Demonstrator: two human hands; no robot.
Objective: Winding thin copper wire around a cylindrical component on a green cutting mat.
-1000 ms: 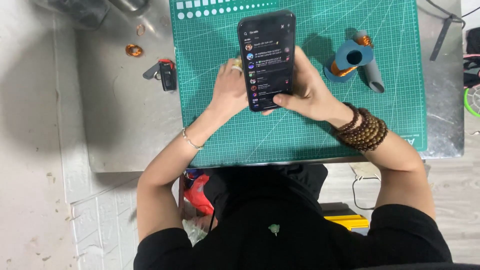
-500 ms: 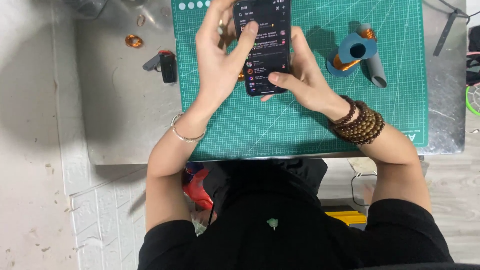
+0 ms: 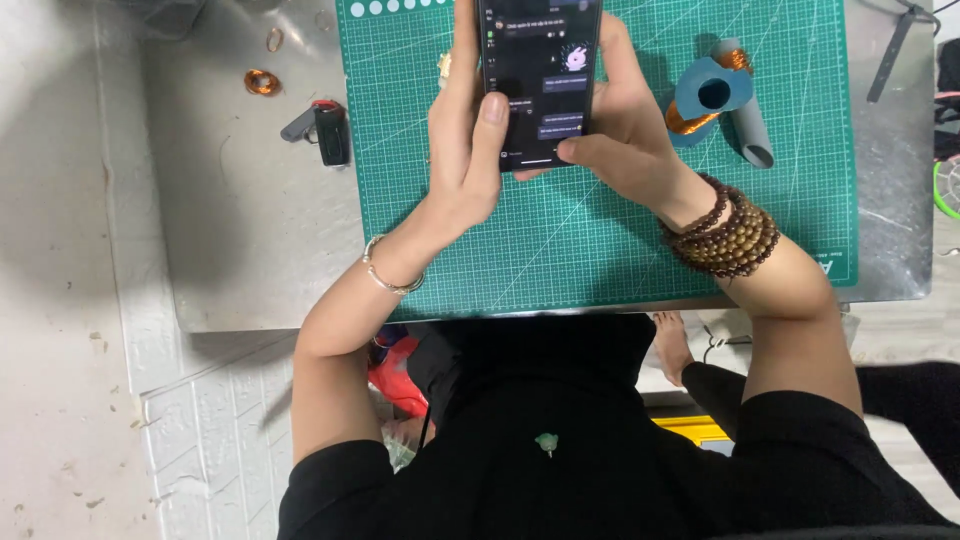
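both hands wrapped round a phone over the cutting mat

the phone [image 3: 540, 80] is up above the green cutting mat [image 3: 600, 250], screen lit and dark. the left hand [image 3: 465, 150] cups its left edge, fingers together behind it, thumb bent across the lower screen. the right hand [image 3: 625, 140] grips the right edge, thumb tip on the phone's bottom corner, beaded bracelets [image 3: 725, 235] at the wrist. right of the phone sits a blue spool of copper wire [image 3: 705, 100]; left of the mat, a small black tool [image 3: 330, 130].
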